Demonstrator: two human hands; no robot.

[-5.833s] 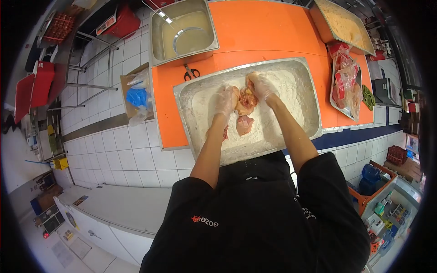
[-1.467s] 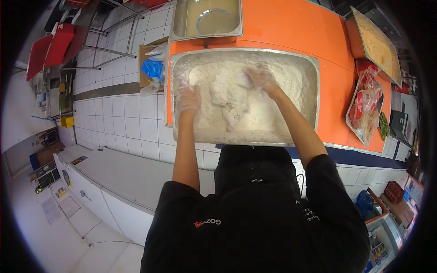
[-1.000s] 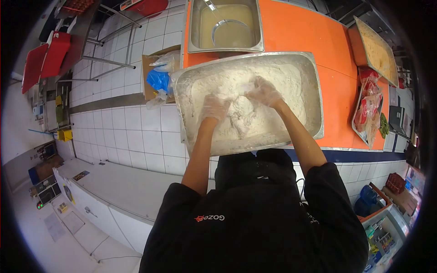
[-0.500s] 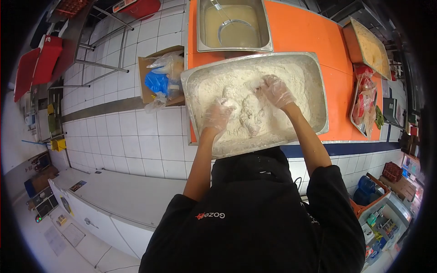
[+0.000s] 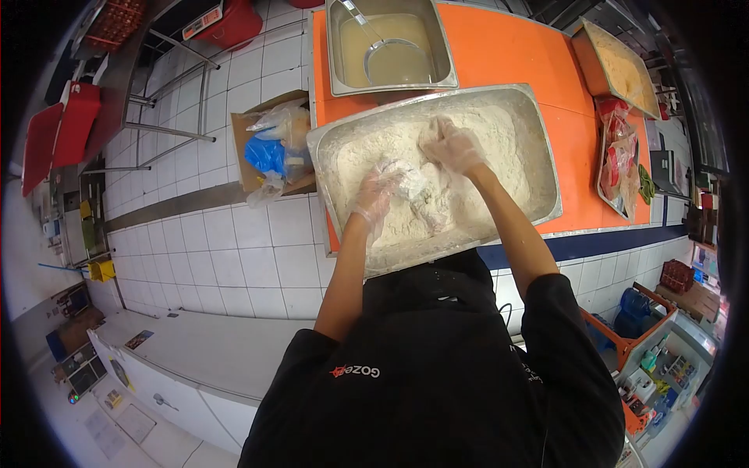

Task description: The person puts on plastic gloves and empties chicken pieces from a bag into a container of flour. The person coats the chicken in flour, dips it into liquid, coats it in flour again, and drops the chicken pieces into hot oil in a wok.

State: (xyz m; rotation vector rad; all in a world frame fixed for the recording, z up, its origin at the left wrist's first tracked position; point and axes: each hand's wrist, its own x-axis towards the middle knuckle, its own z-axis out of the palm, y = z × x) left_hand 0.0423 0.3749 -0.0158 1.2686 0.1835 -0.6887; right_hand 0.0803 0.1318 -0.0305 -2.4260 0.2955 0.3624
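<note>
A large metal tray [image 5: 550,183] holds a deep bed of pale flour [image 5: 499,129], and both my hands work inside it in clear plastic gloves. My left hand [image 5: 372,196] is closed around a flour-coated lump [image 5: 407,183] that looks like a chicken piece. Further back and to the right, my right hand [image 5: 454,147] is curled down at the flour; what its fingers hold, if anything, is hidden. Another floured piece [image 5: 431,212] lies between the hands, nearer my body.
Behind the tray, a metal pan [image 5: 451,78] of cloudy liquid holds a strainer [image 5: 398,43]. The orange table [image 5: 499,47] also bears a crumb-filled pan [image 5: 624,74] and a tray with plastic bags [image 5: 616,160]. A cardboard box [image 5: 243,156] stands left.
My right hand has shifted left, closer to my left hand, its fingers more curled. My left hand has turned slightly, with the floured lump showing more at its fingers. The view has tilted a little.
</note>
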